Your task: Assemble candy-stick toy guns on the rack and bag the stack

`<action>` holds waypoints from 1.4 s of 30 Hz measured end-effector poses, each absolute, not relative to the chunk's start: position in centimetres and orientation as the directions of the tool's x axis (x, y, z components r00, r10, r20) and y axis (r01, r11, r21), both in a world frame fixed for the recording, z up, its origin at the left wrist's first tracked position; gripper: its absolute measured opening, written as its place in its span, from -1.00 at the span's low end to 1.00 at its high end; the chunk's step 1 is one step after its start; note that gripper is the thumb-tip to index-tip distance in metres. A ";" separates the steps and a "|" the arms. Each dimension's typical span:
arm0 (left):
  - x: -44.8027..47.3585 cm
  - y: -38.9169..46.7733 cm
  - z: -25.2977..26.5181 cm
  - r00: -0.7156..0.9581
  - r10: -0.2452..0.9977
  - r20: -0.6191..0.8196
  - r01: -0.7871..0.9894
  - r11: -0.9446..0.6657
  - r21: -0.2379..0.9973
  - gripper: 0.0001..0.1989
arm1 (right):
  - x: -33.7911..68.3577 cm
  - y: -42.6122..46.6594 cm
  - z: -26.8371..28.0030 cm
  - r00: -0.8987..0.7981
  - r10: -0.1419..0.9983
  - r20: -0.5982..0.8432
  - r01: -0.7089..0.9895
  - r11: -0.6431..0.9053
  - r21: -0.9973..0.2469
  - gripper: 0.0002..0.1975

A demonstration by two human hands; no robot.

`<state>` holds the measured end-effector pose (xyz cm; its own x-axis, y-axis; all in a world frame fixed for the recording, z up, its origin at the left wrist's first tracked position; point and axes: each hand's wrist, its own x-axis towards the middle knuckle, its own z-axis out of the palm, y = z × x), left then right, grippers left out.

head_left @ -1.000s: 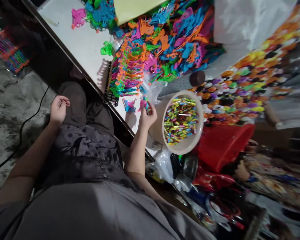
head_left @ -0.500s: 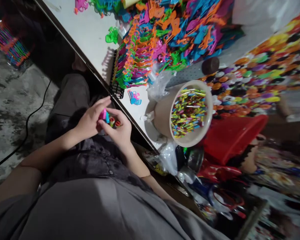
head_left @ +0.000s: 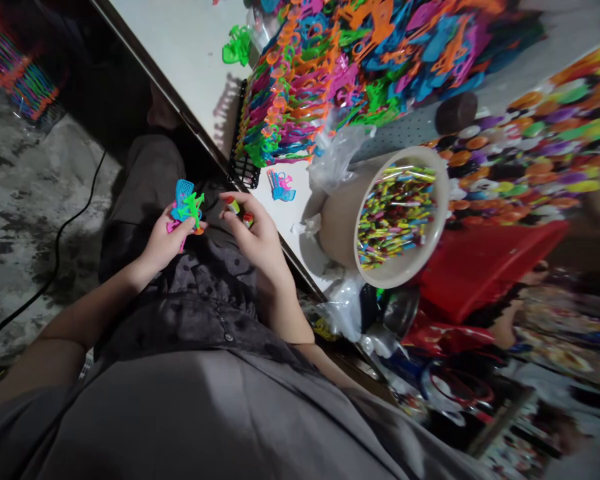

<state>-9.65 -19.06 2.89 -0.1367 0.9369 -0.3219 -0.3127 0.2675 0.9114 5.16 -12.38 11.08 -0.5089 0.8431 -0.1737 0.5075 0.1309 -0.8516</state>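
My left hand [head_left: 164,241] is closed around a few small plastic toy pieces [head_left: 184,205] above my lap: a blue one with a lattice panel, a green one, and pink and orange parts. Opposite it, my right hand [head_left: 263,237] curls its fingers round small yellow-and-red cylinders [head_left: 233,205]; how many is hidden. A gap separates the two hands. Just beyond my right hand, on the white table [head_left: 293,220], lies a small blue, pink and orange plastic set [head_left: 281,185]. A black basket [head_left: 243,172] beside it carries tightly lined rows of coloured plastic pieces [head_left: 280,113].
A beige bucket [head_left: 337,223] full of small coloured cylinders leans on the table. Behind are a heap of plastic pieces [head_left: 380,40], a clear bag [head_left: 337,153] and a red plastic container [head_left: 485,273]. The table edge [head_left: 180,110] runs diagonally past my knee.
My hands have moved apart. The left has drawn back with the plastic pieces, now showing blue and green; the right has shifted right, still holding cylinders. The view has also shifted slightly.
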 end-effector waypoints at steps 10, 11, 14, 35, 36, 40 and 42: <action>-11.7 -17.0 4.6 0.353 0.868 -0.349 -0.240 0.445 0.863 -0.56 | 6.7 -10.8 10.8 -0.543 0.805 -0.238 0.573 0.148 -0.806 -0.74; -11.8 -17.0 4.5 0.347 0.869 -0.353 -0.253 0.449 0.857 -0.55 | 6.9 -10.6 10.6 -0.548 0.796 -0.256 0.588 0.149 -0.795 -0.75; -11.9 -17.2 4.2 0.317 0.878 -0.359 -0.264 0.446 0.856 -0.51 | 7.4 -10.4 10.1 -0.573 0.767 -0.289 0.611 0.165 -0.774 -0.76; -13.6 -15.9 3.8 0.466 0.758 -0.456 -0.250 0.607 0.754 -0.33 | 6.0 -11.3 8.2 -0.682 0.583 -0.441 0.354 -0.264 -0.897 -0.64; -13.6 -16.0 3.7 0.475 0.753 -0.454 -0.288 0.621 0.729 -0.26 | 5.9 -11.3 8.1 -0.664 0.590 -0.459 0.334 -0.314 -0.889 -0.63; -13.9 -16.3 3.0 0.561 0.729 -0.393 -0.433 0.663 0.611 -0.09 | 5.5 -11.3 7.7 -0.576 0.651 -0.494 0.231 -0.450 -0.863 -0.61; -13.7 -16.5 2.7 0.544 0.779 -0.311 -0.525 0.606 0.598 -0.03 | 5.4 -11.4 7.5 -0.518 0.703 -0.488 0.151 -0.486 -0.861 -0.59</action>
